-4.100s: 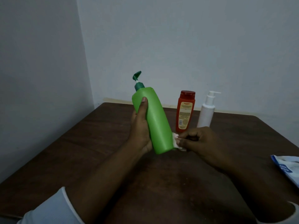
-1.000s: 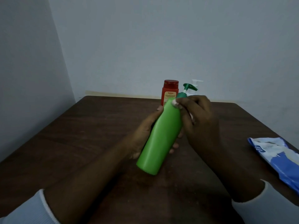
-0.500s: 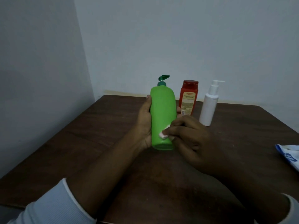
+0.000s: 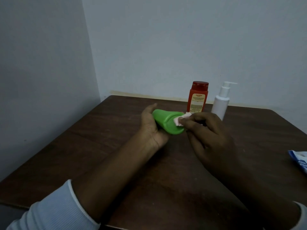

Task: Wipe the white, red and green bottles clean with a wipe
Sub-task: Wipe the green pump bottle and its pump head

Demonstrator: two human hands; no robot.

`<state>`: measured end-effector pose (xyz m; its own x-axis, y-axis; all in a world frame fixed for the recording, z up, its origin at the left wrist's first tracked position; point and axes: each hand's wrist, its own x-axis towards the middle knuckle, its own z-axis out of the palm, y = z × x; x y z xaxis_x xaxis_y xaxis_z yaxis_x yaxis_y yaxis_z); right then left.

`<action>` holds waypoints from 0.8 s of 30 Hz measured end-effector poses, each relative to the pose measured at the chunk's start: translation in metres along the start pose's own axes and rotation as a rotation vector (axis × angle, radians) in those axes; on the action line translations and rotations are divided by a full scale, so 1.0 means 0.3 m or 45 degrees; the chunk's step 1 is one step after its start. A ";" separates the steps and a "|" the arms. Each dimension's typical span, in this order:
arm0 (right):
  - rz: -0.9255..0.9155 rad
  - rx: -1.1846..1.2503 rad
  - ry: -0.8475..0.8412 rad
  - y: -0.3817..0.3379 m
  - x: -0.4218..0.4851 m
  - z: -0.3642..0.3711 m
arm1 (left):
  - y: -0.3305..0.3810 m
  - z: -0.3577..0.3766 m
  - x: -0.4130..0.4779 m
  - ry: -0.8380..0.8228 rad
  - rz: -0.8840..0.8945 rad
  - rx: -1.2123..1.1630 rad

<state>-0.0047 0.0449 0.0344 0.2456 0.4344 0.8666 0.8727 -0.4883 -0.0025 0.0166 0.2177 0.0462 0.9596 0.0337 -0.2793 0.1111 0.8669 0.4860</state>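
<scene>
Green bottle (image 4: 166, 123) is tipped over above the dark wooden table (image 4: 99, 138), its flat base turned toward the camera and its top end hidden behind its own body. The left hand (image 4: 149, 130) cups it from the left and below, palm against its side and the thumb tip showing above it. The right hand (image 4: 207, 135) has its fingers bunched, pinching a small crumpled white wipe (image 4: 180, 121) and pressing it onto the bottle near the rim of the base.

Behind the hands, close to the far table edge and the pale wall (image 4: 166, 47), the red bottle (image 4: 198, 97) stands upright with its label facing forward. The white pump bottle (image 4: 221, 101) stands just to its right. The wipe and the knuckles of the right hand cover the foot of both bottles.

At the right border a blue-and-white wipe packet (image 4: 299, 161) lies on the table, cut off by the frame. A light ribbed sleeve (image 4: 54, 211) covers the left forearm at lower left.
</scene>
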 end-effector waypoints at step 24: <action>-0.217 -0.086 -0.123 -0.039 -0.013 0.025 | -0.032 0.000 -0.006 0.183 0.018 0.142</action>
<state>-0.0126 0.0546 0.0274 0.1385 0.5840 0.7999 0.8757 -0.4494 0.1766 0.0138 0.2094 0.0422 0.9153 0.1229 -0.3836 0.1339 0.8054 0.5774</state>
